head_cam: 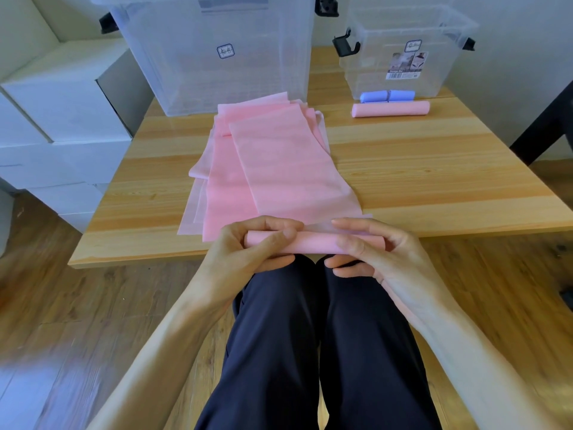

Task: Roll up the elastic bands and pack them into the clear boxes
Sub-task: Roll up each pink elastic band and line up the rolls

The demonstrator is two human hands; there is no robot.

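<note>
Your left hand and right hand both curl around a half-rolled pink band at the near edge of the pale wood table, thumbs on top. Its thin, matte tail lies in flat overlapping folds. A finished pink roll and a blue roll lie in front of the small clear box; the large clear box stands left of it.
</note>
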